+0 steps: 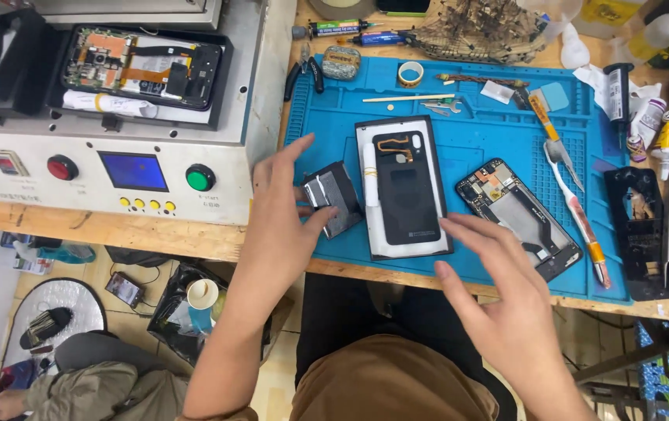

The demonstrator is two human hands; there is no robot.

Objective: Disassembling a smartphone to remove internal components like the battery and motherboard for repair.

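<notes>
A: Where do we have the battery [333, 197]?

B: At the left edge of the blue mat [474, 125], just beside the phone back cover [403, 185]. Our left hand [284, 206] pinches it, thumb under the near edge and fingers over the top, one end lifted off the mat.

A: And the right hand [498, 292]?

B: Open, fingers spread, holding nothing; its fingertips hover by the cover's near right corner.

A: Handling?

B: We judge it a light, flat, soft-skinned cell, foil-wrapped and slippery. Grip the long edges; do not bend or puncture it.
</notes>
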